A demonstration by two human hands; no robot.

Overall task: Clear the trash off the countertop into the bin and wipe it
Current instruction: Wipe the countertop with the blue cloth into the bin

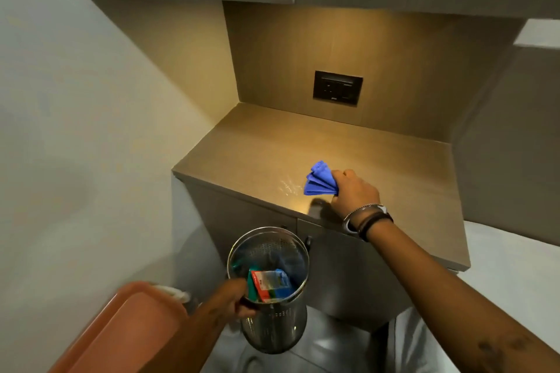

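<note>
Using the bin [269,291] as my landmark. Far left of it, bottom corner: an orange tray [121,330], edge-on, blurred, with something white [172,292] at its upper corner; can't tell what that is.

Next, my left hand [236,300] sits at the bin's near-left rim, fingers curled closed around the rim, thumb side outside the wall. Firm closed grip on the bin, no gap visible. The bin is a shiny perforated metal cylinder, held off the floor in front of the cabinet doors [333,269], tilted a bit so I see inside. Inside it, against the near wall: a flat packet [269,283], red, green and blue with a printed label. Dark stuff deeper in the bin, can't tell what.

Above and right of the bin: the countertop [272,148], brown, lit warm from above. A wet glossy streak [288,186] sits on it, just above-right of the bin's rim.

Right of that streak, my right hand [354,191] is closed in a fist around a bunched blue cloth [319,180]; the cloth fans out leftward from the fist and touches the countertop. Bracelets and a watch [368,219] are on that wrist.

Up from the bin, on the back wall: a dark socket panel [337,87].
</note>
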